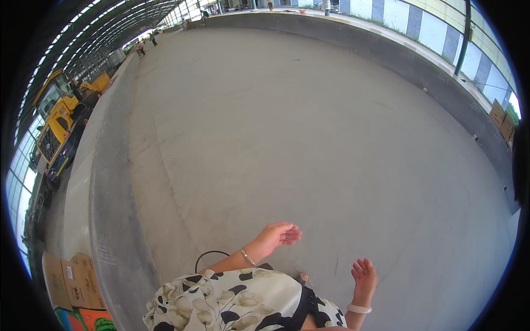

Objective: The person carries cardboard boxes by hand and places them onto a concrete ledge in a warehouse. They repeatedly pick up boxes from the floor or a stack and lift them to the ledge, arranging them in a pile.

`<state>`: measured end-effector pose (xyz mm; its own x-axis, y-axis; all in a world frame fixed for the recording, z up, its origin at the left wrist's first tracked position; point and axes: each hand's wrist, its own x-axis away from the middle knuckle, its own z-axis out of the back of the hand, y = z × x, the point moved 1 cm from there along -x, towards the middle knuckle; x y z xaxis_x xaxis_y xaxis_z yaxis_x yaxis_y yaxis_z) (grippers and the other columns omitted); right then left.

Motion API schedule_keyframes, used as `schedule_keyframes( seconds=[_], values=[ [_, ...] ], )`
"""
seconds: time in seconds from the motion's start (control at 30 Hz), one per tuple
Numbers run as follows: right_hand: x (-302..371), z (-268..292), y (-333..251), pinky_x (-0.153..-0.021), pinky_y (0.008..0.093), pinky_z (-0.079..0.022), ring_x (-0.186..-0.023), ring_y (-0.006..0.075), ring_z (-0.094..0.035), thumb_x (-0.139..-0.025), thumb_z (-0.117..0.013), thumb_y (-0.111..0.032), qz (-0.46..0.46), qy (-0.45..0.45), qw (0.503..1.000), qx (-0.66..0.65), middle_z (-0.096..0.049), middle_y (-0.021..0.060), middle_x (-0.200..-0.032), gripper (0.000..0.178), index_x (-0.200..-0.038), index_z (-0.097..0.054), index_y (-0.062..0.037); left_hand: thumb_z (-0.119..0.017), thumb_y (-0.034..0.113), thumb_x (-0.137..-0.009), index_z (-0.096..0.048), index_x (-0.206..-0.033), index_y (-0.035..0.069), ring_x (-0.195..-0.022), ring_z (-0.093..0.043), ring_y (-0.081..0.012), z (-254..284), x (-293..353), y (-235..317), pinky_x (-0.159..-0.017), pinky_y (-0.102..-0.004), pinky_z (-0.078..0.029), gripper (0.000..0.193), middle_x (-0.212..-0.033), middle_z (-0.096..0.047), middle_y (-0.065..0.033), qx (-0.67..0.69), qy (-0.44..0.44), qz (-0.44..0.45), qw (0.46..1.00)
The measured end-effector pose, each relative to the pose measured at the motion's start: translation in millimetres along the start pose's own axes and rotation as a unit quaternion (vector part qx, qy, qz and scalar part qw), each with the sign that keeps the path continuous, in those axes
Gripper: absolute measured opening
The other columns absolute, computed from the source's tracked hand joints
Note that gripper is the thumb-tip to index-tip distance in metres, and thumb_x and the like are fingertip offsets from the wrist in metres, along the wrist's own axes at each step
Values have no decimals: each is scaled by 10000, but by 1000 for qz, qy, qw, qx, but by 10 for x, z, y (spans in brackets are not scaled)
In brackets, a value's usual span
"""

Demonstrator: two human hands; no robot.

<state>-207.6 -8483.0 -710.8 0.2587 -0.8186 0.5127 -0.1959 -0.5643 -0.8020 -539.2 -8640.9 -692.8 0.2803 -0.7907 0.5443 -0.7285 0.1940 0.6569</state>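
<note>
My left hand (279,236) is held out in front of my body above the grey concrete floor (298,143). Its fingers are loosely stretched and slightly bent, and nothing is in them. A thin bracelet (248,257) circles that wrist. To the right and a little nearer, my right hand (364,279) is raised with its fingers loosely spread and bent, also holding nothing. A pale bangle (359,309) sits on this wrist. Neither hand touches any object. Between them and below is my patterned top (232,295). A thin black cable (207,254) curves beside my left forearm.
A low grey wall (113,182) runs along the left, with cardboard boxes (83,278) beyond it. Farther off stands a yellow wheel loader (58,124). Another low wall (408,71) bounds the far and right sides. People (153,39) are in the far distance.
</note>
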Motion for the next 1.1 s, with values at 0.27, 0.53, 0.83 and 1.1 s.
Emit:
schedule_keyframes(
  seconds=[0.27,0.53,0.83,1.1],
  values=[
    [-2160,-7,-873,-857,380,-554,-1025,282,-678,-1013,-558,-318,-52,-22,998,13,-673,173,-1181,436,-1272,-571,33,-522,263,-1030,-606,-1179,-11,-1114,-664,-269,-826,-1787,314,-963,-399,-534,322,-1188,-682,-179,34,66,-5,997],
    [-5619,-621,-2027,-847,388,-564,-987,293,-696,-1012,-577,-309,-76,-53,995,24,-675,203,-1172,459,-1277,-554,66,-512,256,-1035,-604,-1165,-13,-1111,-664,-266,-1921,-5446,1428,-963,-397,-538,312,-1193,-678,-175,37,58,-8,998],
    [-9624,-612,-5009,-822,358,-569,-989,265,-696,-1021,-560,-294,-18,16,1000,6,-687,179,-1118,406,-1237,-581,49,-507,229,-1037,-618,-1142,0,-1097,-677,-256,-4591,-9991,3131,-960,-394,-548,275,-1174,-690,-170,24,1,2,1000],
    [-13035,-139,-7044,-824,377,-568,-937,273,-706,-993,-582,-310,-56,89,994,9,-708,167,-1082,386,-1188,-610,21,-511,230,-1039,-636,-1124,23,-1082,-683,-252,-7411,-13801,4049,-951,-391,-548,257,-1158,-698,-165,-28,-80,34,996]
  ],
)
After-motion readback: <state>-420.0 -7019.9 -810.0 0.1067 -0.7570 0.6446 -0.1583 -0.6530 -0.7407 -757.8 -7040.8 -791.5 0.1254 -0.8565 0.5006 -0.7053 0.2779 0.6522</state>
